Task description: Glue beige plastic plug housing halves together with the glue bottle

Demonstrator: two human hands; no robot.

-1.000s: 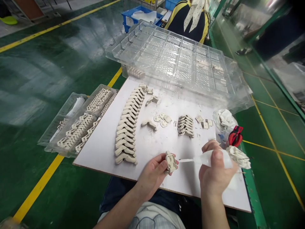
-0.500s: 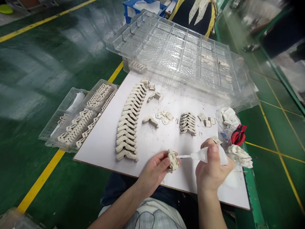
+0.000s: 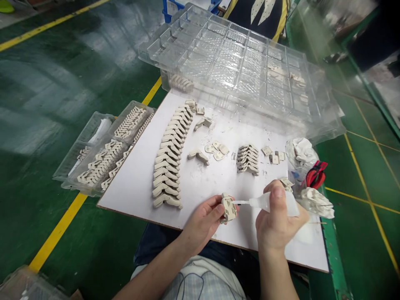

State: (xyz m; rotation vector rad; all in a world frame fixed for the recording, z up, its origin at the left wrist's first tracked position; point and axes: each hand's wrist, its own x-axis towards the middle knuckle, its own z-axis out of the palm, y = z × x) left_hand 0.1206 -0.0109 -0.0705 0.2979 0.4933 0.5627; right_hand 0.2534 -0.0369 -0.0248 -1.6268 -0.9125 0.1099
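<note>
Between thumb and fingers, my left hand (image 3: 204, 221) grips a small beige slotted part (image 3: 229, 208), its slotted face turned up toward me. My right hand (image 3: 278, 225) is wrapped round a white squeeze bottle (image 3: 290, 204). The bottle's thin nozzle (image 3: 240, 202) points left, its tip at the slotted face; whether it touches I cannot tell. Beyond the hands, a short row of angled beige parts (image 3: 248, 160) stands on the white board (image 3: 215, 183). A long curved row of such parts (image 3: 168, 162) runs along the board's left side. Flat beige pieces (image 3: 217, 150) lie loose between the rows.
Clear plastic trays (image 3: 231, 54) are stacked across the board's far side. More trays of beige parts (image 3: 103, 158) sit lower at the left. At the right edge are white cloths (image 3: 300, 152) and a red-and-black item (image 3: 316, 176). A person in dark and yellow clothing (image 3: 268, 16) is at the back.
The nozzle tip has shifted slightly from the edge of the beige part onto its face. Both hands keep their grips; the whole view has moved a little.
</note>
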